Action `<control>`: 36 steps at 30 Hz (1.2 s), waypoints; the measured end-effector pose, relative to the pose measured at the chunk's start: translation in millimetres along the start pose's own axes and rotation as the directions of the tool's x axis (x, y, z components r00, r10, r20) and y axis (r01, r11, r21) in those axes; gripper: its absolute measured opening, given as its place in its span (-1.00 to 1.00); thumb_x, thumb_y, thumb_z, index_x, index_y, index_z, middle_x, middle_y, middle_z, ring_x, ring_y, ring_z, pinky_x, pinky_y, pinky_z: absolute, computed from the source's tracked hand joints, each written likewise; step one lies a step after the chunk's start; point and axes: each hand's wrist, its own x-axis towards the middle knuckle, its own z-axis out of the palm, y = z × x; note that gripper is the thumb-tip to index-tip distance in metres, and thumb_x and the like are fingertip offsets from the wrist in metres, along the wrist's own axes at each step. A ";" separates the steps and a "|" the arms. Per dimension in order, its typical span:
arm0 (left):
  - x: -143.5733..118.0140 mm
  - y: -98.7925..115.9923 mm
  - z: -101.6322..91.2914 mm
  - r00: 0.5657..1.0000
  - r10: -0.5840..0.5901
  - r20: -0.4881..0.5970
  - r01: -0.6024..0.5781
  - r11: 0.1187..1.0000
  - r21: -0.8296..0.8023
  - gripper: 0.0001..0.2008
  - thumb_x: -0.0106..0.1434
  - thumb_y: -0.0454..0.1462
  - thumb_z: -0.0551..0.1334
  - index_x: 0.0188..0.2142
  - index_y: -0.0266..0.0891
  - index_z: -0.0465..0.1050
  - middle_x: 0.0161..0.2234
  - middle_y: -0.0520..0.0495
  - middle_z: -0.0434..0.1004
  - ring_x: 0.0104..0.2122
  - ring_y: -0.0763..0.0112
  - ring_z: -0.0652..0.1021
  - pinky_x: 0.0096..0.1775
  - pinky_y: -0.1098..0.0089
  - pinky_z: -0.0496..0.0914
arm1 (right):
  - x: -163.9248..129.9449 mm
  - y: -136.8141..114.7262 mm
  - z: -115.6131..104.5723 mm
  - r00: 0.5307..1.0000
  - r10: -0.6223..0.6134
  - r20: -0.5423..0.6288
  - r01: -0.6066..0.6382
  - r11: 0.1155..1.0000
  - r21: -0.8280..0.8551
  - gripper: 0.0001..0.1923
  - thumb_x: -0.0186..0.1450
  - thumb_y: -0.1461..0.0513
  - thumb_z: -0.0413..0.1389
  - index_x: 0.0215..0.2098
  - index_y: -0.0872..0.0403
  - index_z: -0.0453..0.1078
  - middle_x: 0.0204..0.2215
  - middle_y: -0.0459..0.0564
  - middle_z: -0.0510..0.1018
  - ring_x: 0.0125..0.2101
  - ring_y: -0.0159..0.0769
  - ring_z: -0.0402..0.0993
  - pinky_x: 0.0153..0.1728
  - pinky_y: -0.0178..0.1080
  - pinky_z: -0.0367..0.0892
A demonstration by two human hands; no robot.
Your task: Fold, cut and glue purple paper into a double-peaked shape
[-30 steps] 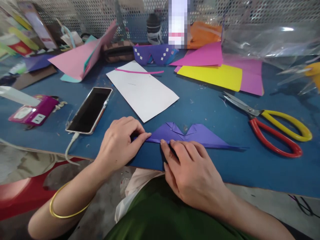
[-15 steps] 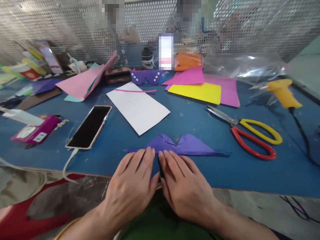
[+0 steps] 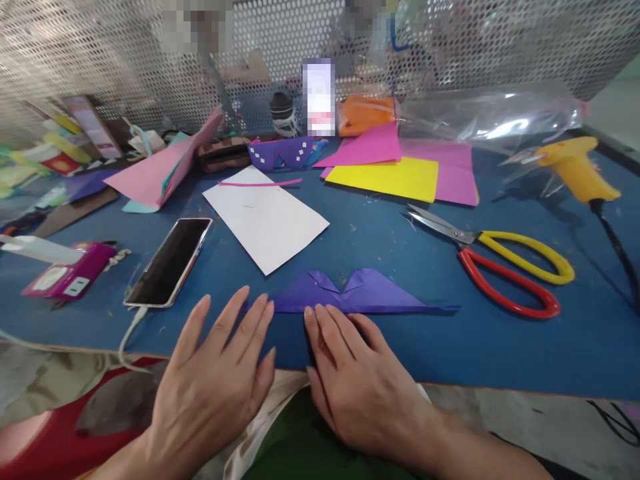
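Observation:
A folded piece of purple paper (image 3: pixel 370 290) lies near the front edge of the table, with two slanted humps and a notch in the middle. Its lower edge runs straight and narrows to thin points at both ends. My right hand (image 3: pixel 357 373) rests with stretched fingers on that lower edge, below the notch. With fingers spread, my left hand (image 3: pixel 220 367) is at the left end of the paper and partly hides its tip. Whether the left fingertips touch the paper, I cannot tell. Neither hand grips anything.
Scissors (image 3: pixel 467 237) with red and yellow handles lie to the right, near a yellow glue gun (image 3: pixel 575 167). White paper (image 3: pixel 267 223) and a cabled phone (image 3: pixel 173 260) lie left of centre. Behind are coloured sheets (image 3: pixel 387 179) and a purple paper mask (image 3: pixel 273 155).
My left hand has slid left along the lower edge of the purple paper, away from the right hand, and its fingers have spread. The right hand stays near the middle. The view has shifted slightly.

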 end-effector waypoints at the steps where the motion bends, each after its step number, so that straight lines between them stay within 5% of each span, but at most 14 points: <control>1: -3.8 -2.7 0.1 1.000 0.001 0.017 -0.002 1.000 0.015 -0.50 0.36 -0.22 0.11 0.19 -0.52 0.39 0.15 -0.34 0.51 0.14 -0.21 0.48 0.24 -0.17 0.10 | 0.0 -0.2 0.1 1.000 0.001 -0.003 -0.001 1.000 -0.002 -0.42 0.47 0.18 -0.11 0.30 0.47 0.20 0.21 0.33 0.45 0.17 0.02 0.35 0.09 -0.01 0.23; 7: -10.7 -5.3 -0.7 0.997 -0.074 0.031 0.073 0.997 0.017 -0.48 0.37 -0.20 0.07 0.24 -0.43 0.33 0.16 -0.35 0.50 0.16 -0.21 0.47 0.23 -0.23 0.14 | -0.1 -1.2 0.8 1.000 -0.002 -0.028 0.002 1.000 -0.002 -0.42 0.49 0.19 -0.14 0.30 0.50 0.20 0.19 0.35 0.46 0.16 0.02 0.35 0.07 -0.01 0.24; 12: -7.3 6.8 -4.0 0.963 -0.264 -0.054 0.265 0.964 0.015 -0.46 0.39 -0.19 0.10 0.25 -0.51 0.29 0.19 -0.47 0.44 0.17 -0.21 0.45 0.22 -0.20 0.17 | -0.5 -0.7 0.5 1.000 -0.003 -0.021 0.003 1.000 -0.002 -0.44 0.49 0.21 -0.16 0.29 0.49 0.22 0.18 0.34 0.47 0.15 0.02 0.35 0.07 0.00 0.24; 17: 5.8 34.6 1.2 0.989 -0.140 -0.047 0.130 0.977 -0.170 -0.58 0.40 -0.31 0.07 0.19 -0.43 0.38 0.16 -0.25 0.52 0.18 0.09 0.45 0.28 0.12 0.16 | -1.2 -0.7 1.3 0.999 -0.008 -0.037 0.008 1.000 0.007 -0.47 0.48 0.21 -0.12 0.26 0.46 0.27 0.16 0.34 0.48 0.15 0.03 0.36 0.08 -0.01 0.23; 21: 17.2 45.3 7.4 0.987 -0.153 -0.054 0.138 0.966 -0.221 -0.59 0.41 -0.31 0.01 0.10 -0.47 0.46 0.08 -0.24 0.59 0.09 0.17 0.52 0.23 0.21 0.20 | -3.0 -1.0 2.8 0.999 0.003 -0.043 -0.002 1.000 0.029 -0.48 0.47 0.21 -0.09 0.23 0.44 0.31 0.15 0.33 0.49 0.14 0.02 0.35 0.10 -0.01 0.21; 29: 6.0 24.6 8.0 0.976 -0.209 -0.064 0.195 0.965 -0.173 -0.58 0.43 -0.21 0.07 0.10 -0.45 0.49 -0.04 -0.24 0.64 -0.02 0.12 0.59 0.30 0.10 0.09 | -2.4 -1.5 2.9 0.998 0.017 -0.058 -0.015 1.000 0.028 -0.47 0.47 0.21 -0.10 0.26 0.43 0.29 0.15 0.30 0.50 0.13 -0.02 0.35 0.08 -0.03 0.21; 36: -13.6 2.3 6.8 0.961 -0.272 -0.039 0.268 0.959 -0.095 -0.63 0.40 -0.21 0.12 0.09 -0.31 0.50 -0.02 -0.31 0.59 0.07 -0.08 0.54 0.25 -0.22 0.13 | -1.9 -0.8 0.7 0.999 0.009 -0.051 -0.008 1.000 0.024 -0.46 0.46 0.21 -0.09 0.26 0.45 0.28 0.14 0.32 0.51 0.12 -0.02 0.37 0.07 -0.03 0.21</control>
